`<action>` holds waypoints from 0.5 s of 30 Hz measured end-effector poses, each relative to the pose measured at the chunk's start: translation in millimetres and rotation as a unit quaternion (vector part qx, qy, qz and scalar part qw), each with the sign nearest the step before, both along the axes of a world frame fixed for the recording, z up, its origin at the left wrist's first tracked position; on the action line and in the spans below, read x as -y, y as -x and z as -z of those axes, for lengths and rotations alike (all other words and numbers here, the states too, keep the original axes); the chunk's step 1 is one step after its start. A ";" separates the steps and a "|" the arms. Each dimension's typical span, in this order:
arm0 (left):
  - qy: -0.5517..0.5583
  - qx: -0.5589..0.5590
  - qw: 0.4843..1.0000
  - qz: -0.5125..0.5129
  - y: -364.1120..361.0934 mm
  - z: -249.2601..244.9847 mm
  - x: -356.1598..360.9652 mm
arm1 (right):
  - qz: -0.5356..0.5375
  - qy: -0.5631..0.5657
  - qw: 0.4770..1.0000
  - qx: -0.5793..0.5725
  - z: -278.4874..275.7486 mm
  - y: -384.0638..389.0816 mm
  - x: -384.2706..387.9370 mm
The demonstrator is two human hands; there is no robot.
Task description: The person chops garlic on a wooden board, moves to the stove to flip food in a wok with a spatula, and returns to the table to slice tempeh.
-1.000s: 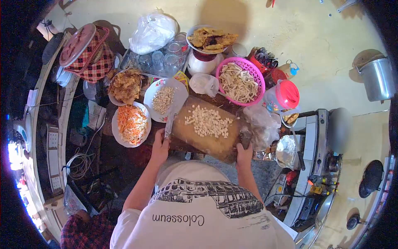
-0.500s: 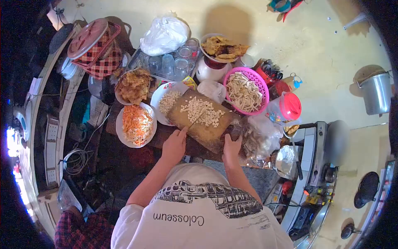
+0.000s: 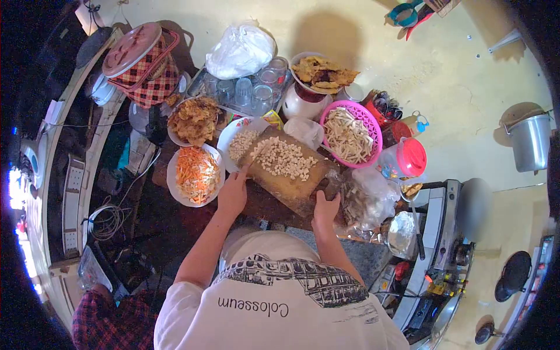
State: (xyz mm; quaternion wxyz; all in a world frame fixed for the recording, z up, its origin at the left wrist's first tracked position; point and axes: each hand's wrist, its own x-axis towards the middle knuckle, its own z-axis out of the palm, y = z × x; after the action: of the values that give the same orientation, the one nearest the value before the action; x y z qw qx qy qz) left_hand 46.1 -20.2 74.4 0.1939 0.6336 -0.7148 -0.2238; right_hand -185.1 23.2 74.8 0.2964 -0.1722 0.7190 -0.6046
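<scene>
A wooden cutting board (image 3: 291, 192) lies tilted in front of me, with small pale diced pieces (image 3: 284, 158) spread over it. My left hand (image 3: 234, 189) is closed round a knife (image 3: 252, 160), whose thin blade reaches over the board's left end. My right hand (image 3: 325, 205) grips the dark handle end of the board at its lower right. Against the board's left end stands a floral plate (image 3: 226, 140) with more diced pieces (image 3: 242, 143) on it.
Around the board are a plate of shredded carrot (image 3: 197, 177), a bowl of fried food (image 3: 194, 121), a pink basket of pale strips (image 3: 350, 135), a plastic bag (image 3: 370, 195) and a tray of glasses (image 3: 262, 93). Another person's checked clothing (image 3: 111, 318) shows at lower left.
My left hand has moved left with the knife, from the board's lower edge to its left end. My right hand stays at the board's handle. The view has shifted slightly.
</scene>
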 end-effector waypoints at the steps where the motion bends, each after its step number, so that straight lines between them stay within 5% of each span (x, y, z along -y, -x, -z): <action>1: -0.011 0.013 1.000 -0.009 -0.6 -1.7 2.3 | -0.007 0.000 1.000 0.002 1.0 0.5 -0.2; 15: 0.038 -0.042 0.998 -0.005 44.7 -5.1 10.7 | -0.022 -0.012 1.000 0.003 28.5 5.3 -4.8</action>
State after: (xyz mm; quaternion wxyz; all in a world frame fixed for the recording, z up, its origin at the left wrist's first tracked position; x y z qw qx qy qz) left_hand 1.4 -30.9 79.5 0.2490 0.6191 -0.7108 -0.2223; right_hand -190.3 28.0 46.3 0.3140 -0.1823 0.7212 -0.5900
